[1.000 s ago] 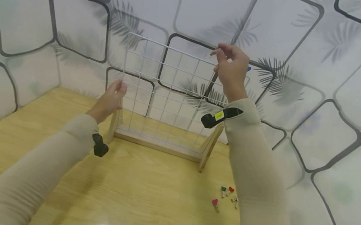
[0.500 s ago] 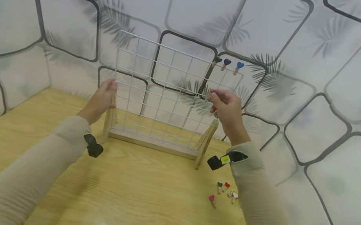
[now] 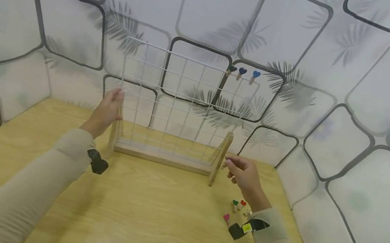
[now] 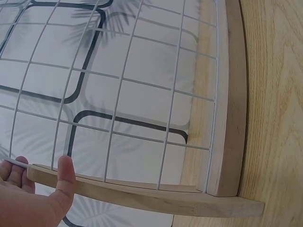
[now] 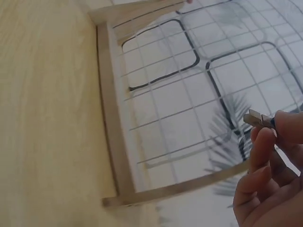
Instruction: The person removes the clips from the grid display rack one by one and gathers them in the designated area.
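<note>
A white wire grid (image 3: 180, 93) stands upright in a wooden base (image 3: 161, 159) on the table. My left hand (image 3: 104, 110) grips its left side; in the left wrist view the thumb lies over the wooden side post (image 4: 128, 196) and the fingers are behind. My right hand (image 3: 245, 175) is beside the stand's right foot (image 3: 217, 170), low over the table. Between its thumb and index finger it pinches a small wooden clothespin (image 5: 255, 119). Green (image 3: 232, 69), dark blue (image 3: 242, 71) and light blue (image 3: 255, 75) heart clothespins are clipped along the grid's top right.
Near my right wrist, several heart clothespins lie on the table (image 3: 148, 217), among them a pink one (image 3: 227, 217), a green one (image 3: 235, 205) and a red one (image 3: 242, 204). Patterned walls (image 3: 214, 8) rise close behind and to the right of the stand.
My right hand has come down from the grid's top right to beside the stand's foot, still pinching a clothespin. The left hand keeps its grip on the left side.
</note>
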Tool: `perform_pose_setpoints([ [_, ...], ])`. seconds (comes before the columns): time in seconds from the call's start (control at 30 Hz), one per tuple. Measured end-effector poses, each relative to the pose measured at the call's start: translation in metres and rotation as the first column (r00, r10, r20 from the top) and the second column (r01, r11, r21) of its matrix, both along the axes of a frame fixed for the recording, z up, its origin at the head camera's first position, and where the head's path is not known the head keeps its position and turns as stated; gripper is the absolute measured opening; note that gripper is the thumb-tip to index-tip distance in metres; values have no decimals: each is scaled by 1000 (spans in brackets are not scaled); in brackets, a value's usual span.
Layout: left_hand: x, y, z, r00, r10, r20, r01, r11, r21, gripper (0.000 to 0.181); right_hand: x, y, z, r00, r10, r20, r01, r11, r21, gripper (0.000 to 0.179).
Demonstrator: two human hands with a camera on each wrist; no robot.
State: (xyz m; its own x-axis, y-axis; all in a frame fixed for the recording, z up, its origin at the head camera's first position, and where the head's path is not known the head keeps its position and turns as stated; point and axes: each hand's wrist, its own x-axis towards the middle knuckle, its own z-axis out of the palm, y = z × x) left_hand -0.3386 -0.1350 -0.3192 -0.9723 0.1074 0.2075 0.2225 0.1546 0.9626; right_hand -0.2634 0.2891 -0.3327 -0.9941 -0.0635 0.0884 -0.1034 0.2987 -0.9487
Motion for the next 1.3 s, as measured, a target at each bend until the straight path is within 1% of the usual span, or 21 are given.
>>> perform_pose_setpoints([
  [0.1,0,0,1,1000,-1,-7,1,1000,-1,73,13,11,-15,998,1,61,3,998,-58,34],
  [0.2,0,0,1,1000,7,-11,-7,1000,-3,73,24,21,-30,995,-17,100,26,995,-92,31],
  [0.3,3,1,3,1000,12,-7,-12,1000,5,71,33,30,-44,992,-46,121,56,995,-86,25],
  [0.37,4,1,2,1000,11,-2,-11,1000,14,69,39,35,-51,988,-65,138,73,996,-58,23],
  [0.43,4,1,2,1000,9,-6,-9,1000,15,68,43,40,-56,986,-74,146,77,997,-14,24],
  [0.53,2,1,2,1000,-4,-11,5,1000,20,67,48,48,-62,987,-71,146,60,995,80,29],
  [0.63,0,1,1,1000,-18,0,18,1000,19,66,54,57,-67,985,-56,166,24,981,193,30],
  [0.7,-1,0,0,1000,-21,3,20,1000,15,66,56,62,-71,979,-43,198,-7,970,242,27],
  [0.8,0,0,0,1000,-10,-11,10,1000,1,66,60,67,-74,969,-44,244,-23,963,267,21],
  [0.9,1,0,-1,1000,-11,-23,12,1000,2,66,63,70,-79,961,-80,266,5,963,271,16],
  [1.0,1,0,0,1000,-15,-20,15,1000,7,68,64,71,-85,958,-110,265,26,953,303,14],
  [1.17,2,0,0,1000,-8,-8,8,1000,4,69,64,68,-90,961,-138,241,46,935,351,17],
  [1.3,2,0,-1,1000,0,-6,0,1000,1,71,61,65,-87,959,-149,240,59,936,347,19],
])
